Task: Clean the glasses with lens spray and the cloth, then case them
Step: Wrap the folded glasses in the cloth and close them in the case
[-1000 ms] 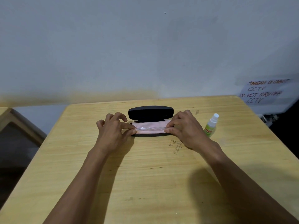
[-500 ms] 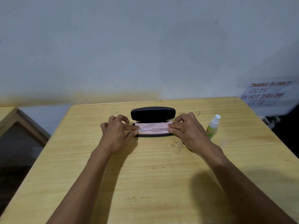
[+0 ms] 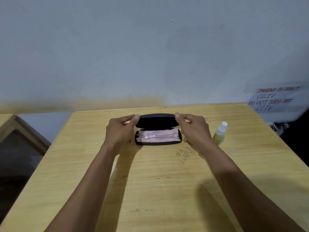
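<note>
A black glasses case point(image 3: 157, 121) lies open on the wooden table point(image 3: 150, 181), its lid standing up at the back. Inside its tray lie a pink cloth point(image 3: 165, 132) and clear-framed glasses point(image 3: 155, 136) on top of it. My left hand point(image 3: 121, 131) touches the lid's left end with its fingertips. My right hand point(image 3: 194, 129) touches the lid's right end the same way. A small white and green lens spray bottle point(image 3: 220, 133) stands upright to the right of my right hand.
A pale wall rises just behind the table's far edge. A paper sign point(image 3: 274, 98) with handwritten words hangs at the right. Another wooden piece of furniture point(image 3: 20, 131) stands to the left, across a gap. Scratched letters point(image 3: 184, 154) mark the tabletop.
Both hands have let go of the glasses lying on the cloth in the case and moved up to the two ends of the lid.
</note>
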Tool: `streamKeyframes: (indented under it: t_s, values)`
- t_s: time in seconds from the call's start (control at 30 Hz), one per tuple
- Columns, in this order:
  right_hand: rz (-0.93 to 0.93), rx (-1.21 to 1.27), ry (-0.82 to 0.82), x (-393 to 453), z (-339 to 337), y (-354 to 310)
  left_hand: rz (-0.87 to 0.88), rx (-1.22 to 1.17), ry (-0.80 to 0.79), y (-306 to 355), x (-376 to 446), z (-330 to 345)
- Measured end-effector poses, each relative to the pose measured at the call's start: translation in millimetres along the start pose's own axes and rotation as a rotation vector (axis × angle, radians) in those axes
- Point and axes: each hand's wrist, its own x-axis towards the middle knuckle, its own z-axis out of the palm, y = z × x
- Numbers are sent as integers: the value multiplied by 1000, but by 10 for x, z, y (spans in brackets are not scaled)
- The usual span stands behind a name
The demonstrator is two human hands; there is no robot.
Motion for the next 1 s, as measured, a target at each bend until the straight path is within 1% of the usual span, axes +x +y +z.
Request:
streamKeyframes:
  t_s: [0.13,0.27,0.33,0.43,0.63,0.87,1.0]
  values:
    - [115,71,-17,44,-4,-19,-98,-85,-28,48,22,33]
    - [190,107,-93,90,-58,-53,-193,-164,-92,107,18,2]
    - [209,127,-132,101,-82,-46,-214,-186,-109,112,23,-8]
    - [209,121,-148,101,-85,-34,-238,-212,-111,88,36,-12]
    - [206,159,-117,109,-65,-3,-236,-226,-125,47,36,-22]
    - [190,232,-129,94,-78,33,-211,-248,-163,-11,43,-53]
    - [144,294,-154,82,-102,88,-200,-279,-208,-64,45,-78]
